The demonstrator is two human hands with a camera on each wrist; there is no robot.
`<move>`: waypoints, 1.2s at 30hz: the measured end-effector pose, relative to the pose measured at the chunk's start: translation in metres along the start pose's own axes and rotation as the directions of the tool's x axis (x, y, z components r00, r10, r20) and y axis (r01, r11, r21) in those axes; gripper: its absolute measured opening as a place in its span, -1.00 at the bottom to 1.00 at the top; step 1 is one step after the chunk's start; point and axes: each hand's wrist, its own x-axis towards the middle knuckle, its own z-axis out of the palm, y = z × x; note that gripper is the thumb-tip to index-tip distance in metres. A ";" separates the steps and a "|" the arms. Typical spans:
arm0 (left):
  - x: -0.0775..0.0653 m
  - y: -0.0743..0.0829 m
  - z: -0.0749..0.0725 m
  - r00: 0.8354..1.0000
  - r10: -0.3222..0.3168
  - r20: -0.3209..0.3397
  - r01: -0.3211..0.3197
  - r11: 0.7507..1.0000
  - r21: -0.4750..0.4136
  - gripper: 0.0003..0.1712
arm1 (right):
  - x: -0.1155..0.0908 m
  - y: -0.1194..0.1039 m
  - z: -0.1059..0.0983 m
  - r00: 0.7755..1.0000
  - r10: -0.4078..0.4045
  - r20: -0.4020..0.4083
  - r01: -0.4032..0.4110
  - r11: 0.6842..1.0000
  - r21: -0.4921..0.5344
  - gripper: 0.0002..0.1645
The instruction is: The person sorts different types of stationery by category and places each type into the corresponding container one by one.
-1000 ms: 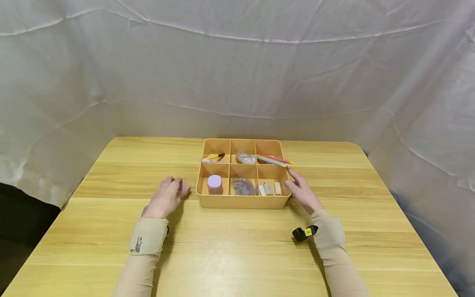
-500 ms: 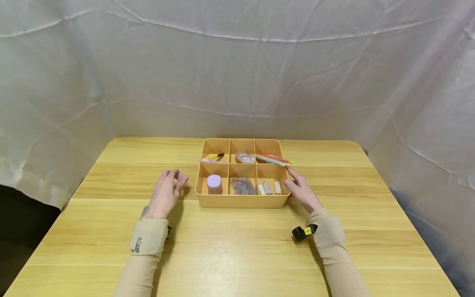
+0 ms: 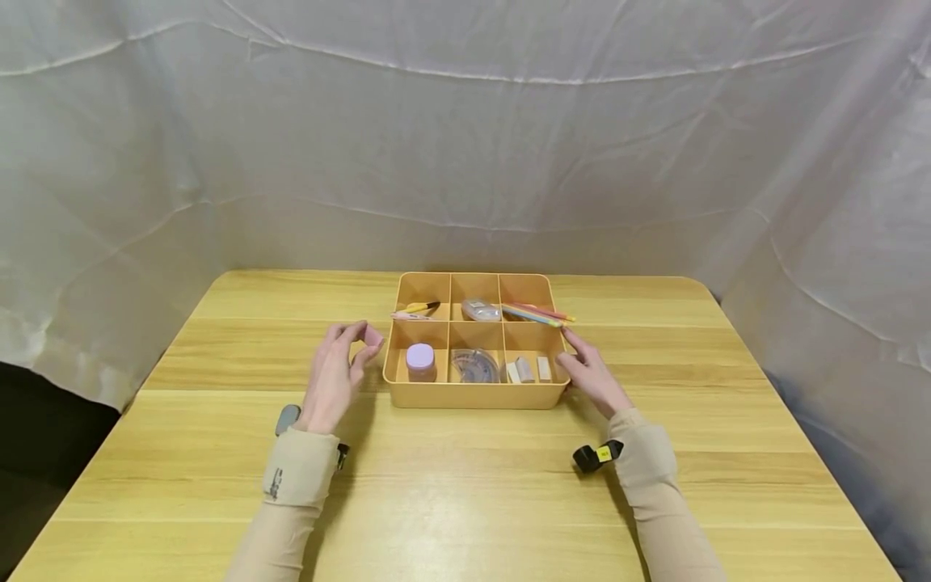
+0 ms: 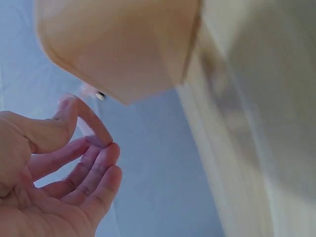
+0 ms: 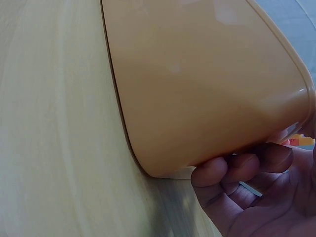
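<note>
My left hand (image 3: 336,372) pinches a small pink pad of sticky notes (image 3: 373,335) between thumb and fingertips, just off the organizer's left side. In the left wrist view the sticky notes (image 4: 94,123) are bent into a curve, with the organizer's wall (image 4: 118,44) above. My right hand (image 3: 595,378) grips the right side of the orange six-compartment organizer (image 3: 480,395), thumb at the rim. Its fingers (image 5: 210,172) curl against the outer wall in the right wrist view. The front-left compartment holds a jar with a lilac lid (image 3: 420,356).
Other compartments hold a protractor (image 3: 476,368), several white erasers (image 3: 544,369), a clear rounded case (image 3: 481,309), colored pencils (image 3: 534,314) and pens (image 3: 418,308). Pencils and pens overhang the rims. The wooden table (image 3: 465,493) is backed by a pale curtain (image 3: 465,162).
My left hand has lifted the sticky notes and carried them rightward and slightly away, closer to the organizer. My right hand and the organizer have stayed put.
</note>
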 end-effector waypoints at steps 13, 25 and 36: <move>0.003 0.035 0.014 0.990 0.138 0.018 -0.137 0.989 -0.051 -0.46 | 0.001 0.001 0.001 1.000 0.009 0.000 -0.009 1.000 0.011 -0.20; 0.007 0.065 0.032 0.975 0.203 0.092 -0.198 0.978 -0.058 -0.48 | 0.001 0.001 0.001 1.000 0.011 0.004 -0.011 1.000 0.011 -0.21; 0.014 0.092 0.055 0.944 0.297 0.142 -0.288 0.954 -0.077 -0.49 | 0.000 0.002 0.001 1.000 0.004 0.002 -0.004 1.000 0.000 -0.20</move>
